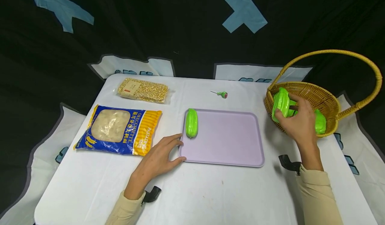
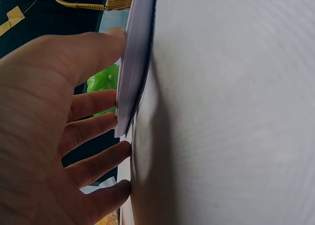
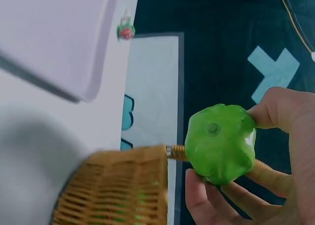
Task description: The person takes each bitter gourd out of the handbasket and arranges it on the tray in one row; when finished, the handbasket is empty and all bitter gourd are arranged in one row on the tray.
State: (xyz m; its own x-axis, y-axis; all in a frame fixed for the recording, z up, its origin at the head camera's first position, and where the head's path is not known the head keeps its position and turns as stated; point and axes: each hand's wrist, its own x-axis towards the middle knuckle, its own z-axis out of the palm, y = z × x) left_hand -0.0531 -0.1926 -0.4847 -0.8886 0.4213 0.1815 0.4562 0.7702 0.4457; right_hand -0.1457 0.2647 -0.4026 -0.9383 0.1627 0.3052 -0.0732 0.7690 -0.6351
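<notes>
My right hand (image 1: 300,119) holds a glossy green ridged fruit (image 1: 281,104) over the left side of the wicker basket (image 1: 326,93). In the right wrist view, the fruit's lobed end (image 3: 221,144) faces the camera, thumb on one side and fingers on the other. More green ridged fruit (image 1: 320,122) lies in the basket, partly hidden by the hand. With fingers spread, my left hand (image 1: 160,158) touches the near left corner of the lilac tray (image 1: 225,138). On the tray's left end lies another green ridged fruit (image 1: 191,123).
A blue and yellow orecchiette pasta bag (image 1: 118,129) lies left of the tray, with a clear pack of yellow corn kernels (image 1: 144,90) behind it. A small wrapped lollipop (image 1: 222,94) sits beyond the tray. The basket's tall handle (image 1: 334,52) arches above it at the right.
</notes>
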